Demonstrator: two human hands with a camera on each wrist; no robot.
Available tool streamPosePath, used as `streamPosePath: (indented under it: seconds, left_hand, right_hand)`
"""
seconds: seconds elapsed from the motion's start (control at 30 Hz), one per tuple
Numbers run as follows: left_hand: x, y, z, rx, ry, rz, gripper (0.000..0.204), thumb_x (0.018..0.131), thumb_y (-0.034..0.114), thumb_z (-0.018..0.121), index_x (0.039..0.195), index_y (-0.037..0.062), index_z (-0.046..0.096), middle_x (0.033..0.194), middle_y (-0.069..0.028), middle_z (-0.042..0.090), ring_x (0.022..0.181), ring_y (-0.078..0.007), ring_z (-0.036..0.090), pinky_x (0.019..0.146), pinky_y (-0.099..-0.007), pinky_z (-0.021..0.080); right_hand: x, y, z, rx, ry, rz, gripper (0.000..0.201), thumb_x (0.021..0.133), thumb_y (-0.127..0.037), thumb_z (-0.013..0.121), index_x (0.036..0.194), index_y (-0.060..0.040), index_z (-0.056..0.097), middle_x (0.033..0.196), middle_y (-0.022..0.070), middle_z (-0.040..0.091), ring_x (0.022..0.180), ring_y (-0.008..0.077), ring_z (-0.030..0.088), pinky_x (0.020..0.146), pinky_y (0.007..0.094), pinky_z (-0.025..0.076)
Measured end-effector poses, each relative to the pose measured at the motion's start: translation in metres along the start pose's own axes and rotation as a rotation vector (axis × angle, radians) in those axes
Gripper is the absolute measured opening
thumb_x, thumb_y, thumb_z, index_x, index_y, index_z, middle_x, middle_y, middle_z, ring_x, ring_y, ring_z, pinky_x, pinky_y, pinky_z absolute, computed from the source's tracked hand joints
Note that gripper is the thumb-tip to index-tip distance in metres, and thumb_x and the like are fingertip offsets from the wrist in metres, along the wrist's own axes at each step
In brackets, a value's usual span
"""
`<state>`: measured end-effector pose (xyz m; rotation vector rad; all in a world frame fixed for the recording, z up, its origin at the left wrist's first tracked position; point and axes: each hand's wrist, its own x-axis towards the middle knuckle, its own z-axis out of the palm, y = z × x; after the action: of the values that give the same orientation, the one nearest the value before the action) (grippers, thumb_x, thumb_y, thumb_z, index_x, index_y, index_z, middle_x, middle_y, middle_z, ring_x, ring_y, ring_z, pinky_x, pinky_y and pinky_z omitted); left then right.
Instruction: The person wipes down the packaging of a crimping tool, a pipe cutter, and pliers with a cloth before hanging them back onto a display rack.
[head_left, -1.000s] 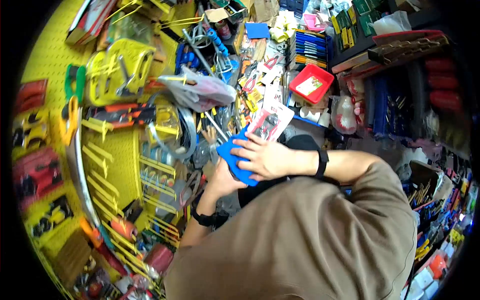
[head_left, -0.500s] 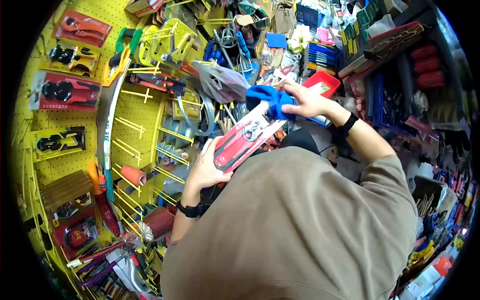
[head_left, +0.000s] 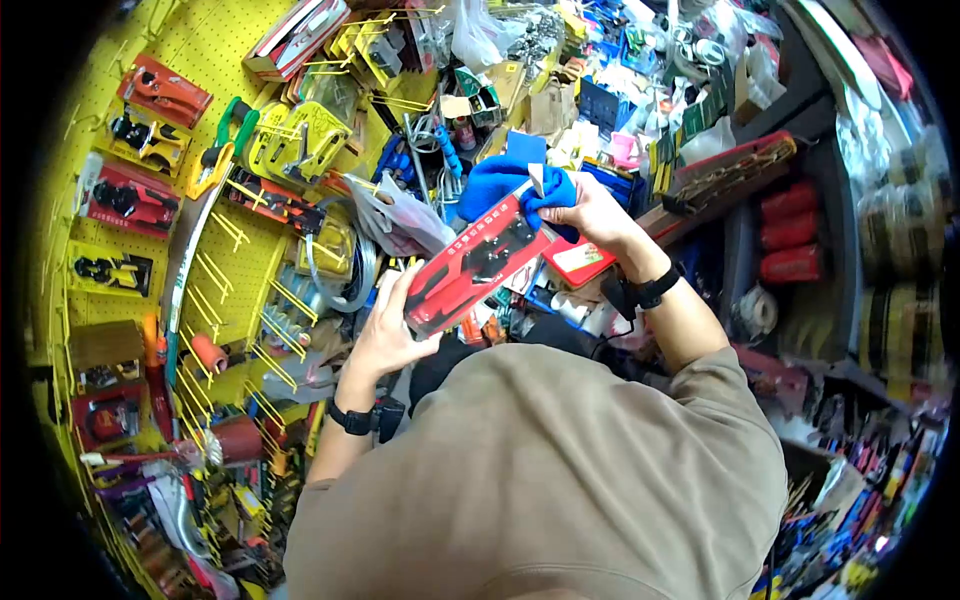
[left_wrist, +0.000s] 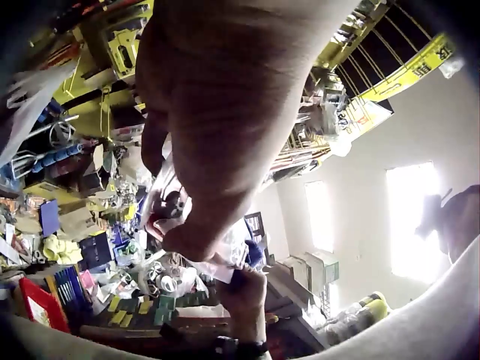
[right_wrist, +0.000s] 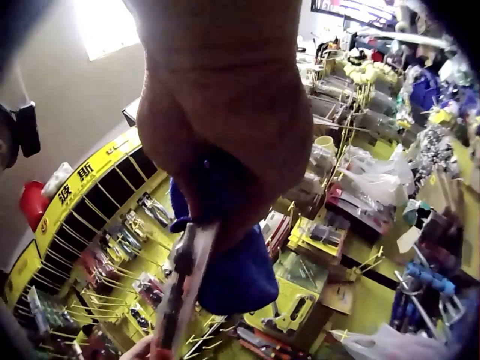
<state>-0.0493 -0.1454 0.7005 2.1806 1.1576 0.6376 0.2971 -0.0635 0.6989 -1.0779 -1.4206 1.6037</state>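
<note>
A red blister pack (head_left: 466, 272) with a red-handled, dark-headed hand tool inside slants across the front of my body in the head view. My left hand (head_left: 385, 328) grips its lower end, thumb along the bottom edge and fingers at the side. In my right hand (head_left: 603, 218) is a bunched blue cloth (head_left: 492, 186), held at the pack's upper end, with part of it behind the card. The right wrist view shows the cloth (right_wrist: 238, 277) hanging below the fingers, beside the pack (right_wrist: 182, 285) seen nearly edge-on.
A yellow pegboard (head_left: 235, 300) with hooks and carded tools stands at the left. Beyond the hands lies a cluttered bench with a plastic bag (head_left: 400, 222) and a red tray (head_left: 578, 262). Dark shelves with red rolls (head_left: 790, 232) stand at the right.
The blue cloth went from lying flat between both hands to being bunched in the right hand at the pack's upper end. The left hand took the pack's lower end; its front now faces up.
</note>
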Motion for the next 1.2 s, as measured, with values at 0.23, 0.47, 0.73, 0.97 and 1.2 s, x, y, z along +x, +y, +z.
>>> streamPosePath:
  seconds: [0.23, 0.47, 0.73, 0.97, 1.2]
  left_hand:
    - [0.014, 0.011, 0.025, -0.669, 0.218, -0.121, 0.138, 0.045, 0.021, 0.101, 0.155, 0.0076, 0.020, 0.138, -0.0107, 0.046, 0.129, -0.0229, 0.048, 0.112, -0.0393, 0.037]
    - [0.032, 0.037, 0.029, -0.925, 0.590, -0.169, 0.110, 0.068, 0.011, 0.091, 0.152, 0.0042, 0.020, 0.123, -0.0178, 0.061, 0.094, -0.0223, 0.068, 0.077, -0.0323, 0.059]
    - [0.035, 0.024, 0.036, -1.004, 0.724, -0.241, 0.053, 0.083, -0.003, 0.077, 0.127, -0.0041, 0.048, 0.102, -0.0144, 0.070, 0.078, -0.0164, 0.069, 0.068, -0.0267, 0.058]
    - [0.050, 0.021, 0.023, -1.056, 0.731, -0.272, 0.025, 0.091, 0.005, 0.070, 0.112, 0.0006, 0.058, 0.100, -0.0083, 0.070, 0.081, -0.0129, 0.067, 0.069, -0.0243, 0.052]
    - [0.065, 0.008, 0.037, -1.315, 0.795, -0.551, 0.011, 0.097, 0.012, 0.063, 0.106, 0.0076, 0.059, 0.095, -0.0035, 0.067, 0.084, -0.0122, 0.065, 0.069, -0.0246, 0.050]
  right_hand:
    - [0.008, -0.008, -0.019, 0.399, 0.119, 0.099, 0.032, 0.085, 0.009, 0.064, 0.114, -0.0046, 0.063, 0.106, 0.0037, 0.069, 0.097, 0.0157, 0.065, 0.089, 0.0296, 0.053]
    - [0.023, -0.036, -0.017, 0.454, 0.168, 0.012, 0.034, 0.088, 0.007, 0.061, 0.120, -0.0025, 0.058, 0.112, 0.0080, 0.066, 0.099, 0.0204, 0.067, 0.094, 0.0355, 0.054]
    - [0.032, -0.039, -0.018, 0.544, 0.083, -0.040, 0.035, 0.088, 0.001, 0.066, 0.122, -0.0020, 0.059, 0.116, 0.0084, 0.067, 0.103, 0.0205, 0.067, 0.095, 0.0351, 0.053]
    - [0.024, -0.012, -0.033, 0.637, 0.001, -0.004, 0.053, 0.081, 0.001, 0.074, 0.130, -0.0016, 0.055, 0.117, 0.0059, 0.066, 0.107, 0.0196, 0.064, 0.098, 0.0345, 0.050]
    - [0.017, -0.013, -0.024, 0.536, 0.095, -0.196, 0.056, 0.082, 0.007, 0.070, 0.134, -0.0042, 0.052, 0.120, 0.0056, 0.065, 0.109, 0.0202, 0.063, 0.099, 0.0361, 0.049]
